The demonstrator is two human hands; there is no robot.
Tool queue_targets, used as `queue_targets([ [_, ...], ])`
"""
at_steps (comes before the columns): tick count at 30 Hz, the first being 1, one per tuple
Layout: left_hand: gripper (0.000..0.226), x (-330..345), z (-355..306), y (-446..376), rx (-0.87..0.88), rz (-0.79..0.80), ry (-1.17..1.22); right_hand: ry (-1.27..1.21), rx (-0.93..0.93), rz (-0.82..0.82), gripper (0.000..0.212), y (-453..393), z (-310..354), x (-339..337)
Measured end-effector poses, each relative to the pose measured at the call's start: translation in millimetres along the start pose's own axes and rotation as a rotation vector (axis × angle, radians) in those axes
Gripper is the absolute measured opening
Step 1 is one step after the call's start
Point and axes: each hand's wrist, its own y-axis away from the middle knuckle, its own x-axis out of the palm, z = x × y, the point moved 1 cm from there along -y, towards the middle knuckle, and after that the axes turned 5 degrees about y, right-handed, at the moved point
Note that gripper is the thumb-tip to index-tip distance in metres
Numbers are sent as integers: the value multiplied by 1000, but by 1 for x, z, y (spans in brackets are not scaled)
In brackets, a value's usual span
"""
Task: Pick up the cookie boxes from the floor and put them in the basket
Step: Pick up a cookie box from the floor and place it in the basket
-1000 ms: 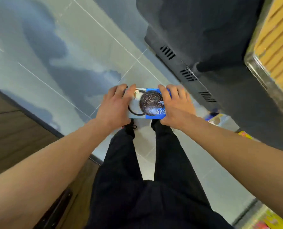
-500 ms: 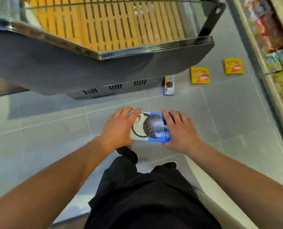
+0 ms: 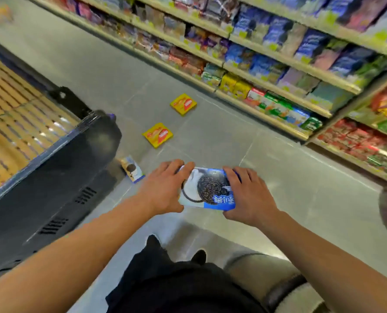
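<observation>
You have turned from the freezer cabinet (image 3: 52,177) to face the aisle, so the boxes yet to collect now show. Your left hand (image 3: 163,190) and right hand (image 3: 249,197) each grip an end of the blue cookie box (image 3: 208,190), glossy flat card. Two yellow boxes (image 3: 157,134) lie at eleven o'clock, a small blue box (image 3: 132,169) at ten. No basket is clearly visible.

Blue-and-white cookie box (image 3: 208,189), sandwich-cookie picture on its face, print upside down to the viewer; held flat above the floor at frame centre, gripped at both short ends. Two yellow cookie boxes, one (image 3: 157,134) nearer and one (image 3: 183,104) farther, lie flat on the grey floor tiles, upper centre. A smaller blue-and-white box (image 3: 132,170) lies left of centre, beside the dark cabinet base.
</observation>
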Motion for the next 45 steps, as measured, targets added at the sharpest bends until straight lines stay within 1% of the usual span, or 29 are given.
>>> queue_targets([
  [3, 117, -9, -47, -68, 116, 33, -38, -23, 136, -16, 110, 9, -66, -11],
  [12, 114, -45, -201, -286, 558, 88, -126, -84, 562, -79, 114, 22, -248, -48],
  [15, 116, -62, -256, -354, 693, 144, -147, -121, 714, -95, 116, 17, -300, -63],
  [21, 120, -77, -348, -451, 931, 233, -214, -151, 975, -111, 118, 21, -369, -85],
  [27, 117, -73, -455, -498, 1161, 248, -221, -131, 1183, -133, 117, 62, -430, -100],
  [31, 118, -55, -519, -524, 1278, 235, -256, -151, 1271, -150, 118, 90, -470, -94],
  [36, 120, -26, -612, -544, 1350, 242, -299, -155, 1329, -174, 118, 135, -542, -76],
  [43, 123, 22, -752, -562, 1372, 236, -355, -178, 1351, -176, 117, 218, -655, -55],
  [45, 123, 35, -788, -566, 1365, 261, -349, -180, 1346, -176, 116, 241, -686, -53],
])
